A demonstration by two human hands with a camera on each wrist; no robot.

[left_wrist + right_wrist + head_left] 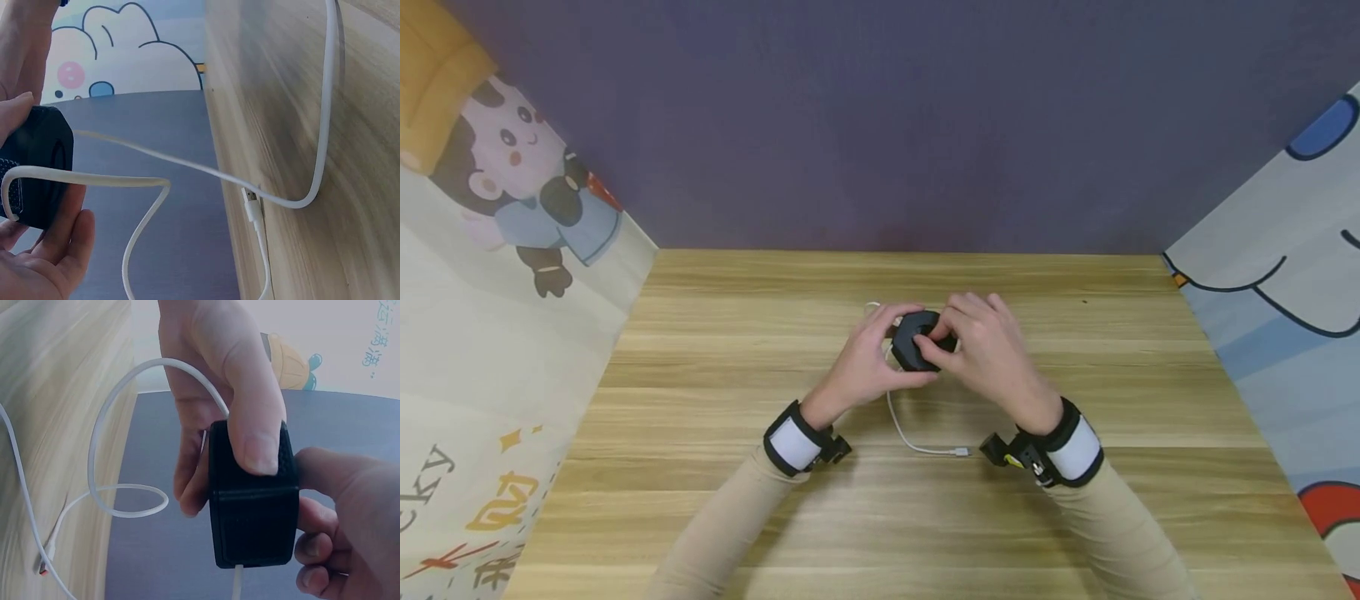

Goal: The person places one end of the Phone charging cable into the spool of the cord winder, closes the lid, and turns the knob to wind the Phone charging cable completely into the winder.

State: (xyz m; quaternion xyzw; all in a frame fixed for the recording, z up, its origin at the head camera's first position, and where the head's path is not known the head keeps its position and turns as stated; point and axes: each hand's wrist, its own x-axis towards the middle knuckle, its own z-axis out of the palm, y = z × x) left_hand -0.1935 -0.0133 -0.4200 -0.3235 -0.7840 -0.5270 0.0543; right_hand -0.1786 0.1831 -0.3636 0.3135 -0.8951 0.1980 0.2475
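Head view, and here the left hand (871, 357) clamps the black case (907, 350) above the table (737, 333), the right hand (988, 350) pinching its top, seemingly working the white cable (91, 453) reel; next wants a steady left grip.

So the left hand (877, 358) is gripping a black box (908, 357) by its edges over the wooden table (722, 333), the right thumb and fingers are pinching at its face, and a white cable (898, 426) is curving toward the right wrist strap (1077, 451).
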